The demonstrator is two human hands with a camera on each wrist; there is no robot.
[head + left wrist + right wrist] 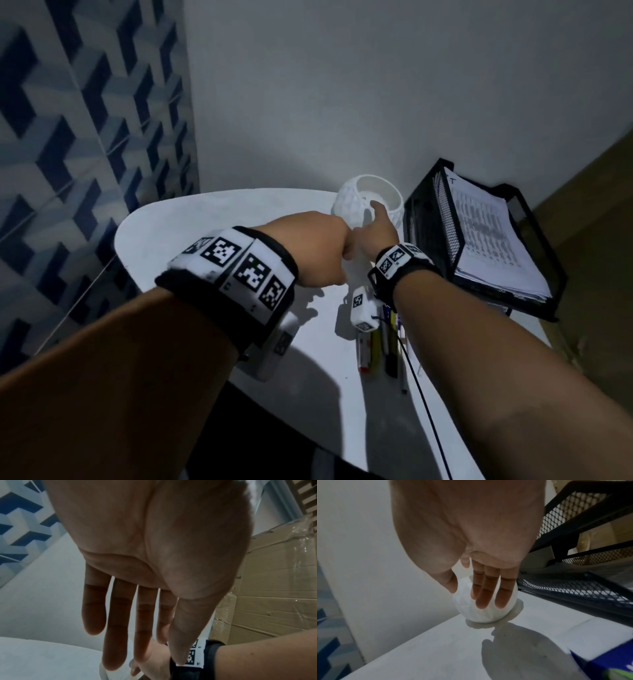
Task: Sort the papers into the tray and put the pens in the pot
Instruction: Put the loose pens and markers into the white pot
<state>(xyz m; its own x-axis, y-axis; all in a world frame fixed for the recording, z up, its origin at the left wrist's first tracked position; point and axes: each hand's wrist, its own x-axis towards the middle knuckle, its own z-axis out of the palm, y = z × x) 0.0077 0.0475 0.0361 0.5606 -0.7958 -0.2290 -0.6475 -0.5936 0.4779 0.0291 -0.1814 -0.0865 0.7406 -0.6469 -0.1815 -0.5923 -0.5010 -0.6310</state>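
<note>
Beyond the fingertips of the right hand [376, 228], a white, faceted, rounded pot [371, 202] is standing upright on the white table [212, 219], just beside the black wire-mesh tray [428, 219] to that hand's right. In the right wrist view the hand [471, 534] is reaching with straight, slightly parted fingers [484, 592] lying across the pot's [484, 609] near side and the thumb out to the left; whether they are touching the wall or hovering just off it cannot be told. The left hand [318, 246] is hovering just left of the right one; its wrist view is showing the fingers [116, 622] spread, straight and holding nothing. Under and behind the right wrist, a row of mixed pens and markers [380, 346] is lying flat on the table, well apart from the pot's mouth. A stack of printed white papers [486, 236] is already sitting in the tray's top tier. Judged by its thin, patterned wall, the pot is probably light, rigid and somewhat brittle, so it is likely to slide or tip under a sideways push; a steadying grasp around its widest part, thumb opposite fingers, looks safest. The pens are appearing slim, stiff and smooth, apt to roll, and are best pinched at mid-barrel, singly or as a small bundle, then dropped in point-down.
</note>
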